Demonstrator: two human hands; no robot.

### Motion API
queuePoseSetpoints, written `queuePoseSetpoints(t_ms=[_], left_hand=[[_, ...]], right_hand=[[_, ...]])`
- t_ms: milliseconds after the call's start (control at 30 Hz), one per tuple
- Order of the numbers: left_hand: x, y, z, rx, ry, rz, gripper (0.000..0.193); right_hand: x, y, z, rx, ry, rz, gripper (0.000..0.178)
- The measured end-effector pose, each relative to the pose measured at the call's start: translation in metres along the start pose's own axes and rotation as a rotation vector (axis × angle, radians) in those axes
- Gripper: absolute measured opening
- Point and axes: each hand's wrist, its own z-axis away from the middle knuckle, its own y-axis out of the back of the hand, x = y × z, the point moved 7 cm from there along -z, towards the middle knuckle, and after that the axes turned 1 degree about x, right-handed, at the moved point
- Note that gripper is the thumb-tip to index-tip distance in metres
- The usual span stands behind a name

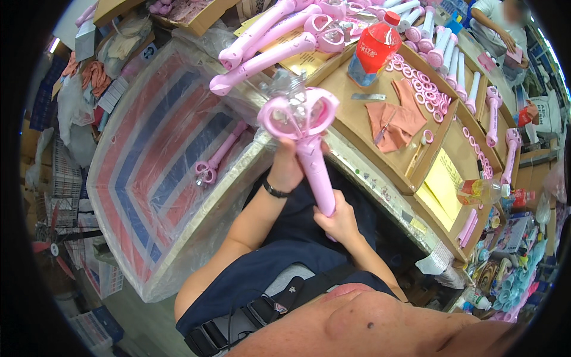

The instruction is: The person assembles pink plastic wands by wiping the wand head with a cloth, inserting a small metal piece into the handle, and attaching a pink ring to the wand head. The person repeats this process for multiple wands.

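Observation:
A pink plastic toy wand (314, 169) is held in front of me, tilted with its head up and away. That head has pink loops around clear, shiny parts. My left hand (285, 169) is closed around the neck just below the head, its fingers partly behind the wand. Lower down, my right hand (339, 219) grips the handle's bottom end. Just beyond the head, similar pink wands (267, 58) lie piled on the bench. Another pink wand (217, 156) rests in the plastic-lined, striped bin (128, 172) to my left.
A cardboard tray (333, 107) at right holds pink rings (425, 92), an orange cloth (397, 116) and a red-labelled bottle (375, 50). Beside it are yellow paper (441, 181) and another bottle (479, 191). A person (499, 30) sits at the far right. A fan (53, 249) stands at left.

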Motion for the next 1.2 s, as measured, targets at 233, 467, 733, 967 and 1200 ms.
queuePoseSetpoints(t_ms=[233,467,733,967,1200], left_hand=[[-0.012,-0.015,0.004,-0.047,0.094,-0.043,0.058],[-0.013,-0.010,0.007,-0.013,0.150,0.043,0.046],[-0.005,0.006,-0.015,0.028,0.082,0.293,0.091],[-0.025,0.001,0.021,0.036,0.167,0.080,0.054],[-0.025,-0.003,0.024,0.020,0.191,0.237,0.049]], right_hand=[[0.001,0.001,0.002,0.006,-0.059,-0.039,0.044],[0.001,0.000,0.005,-0.053,-0.054,-0.020,0.045],[-0.006,-0.008,0.010,-0.116,-0.050,-0.071,0.046],[-0.001,-0.006,0.011,-0.087,-0.032,-0.031,0.047],[0.001,-0.007,0.010,-0.121,-0.034,-0.041,0.047]])
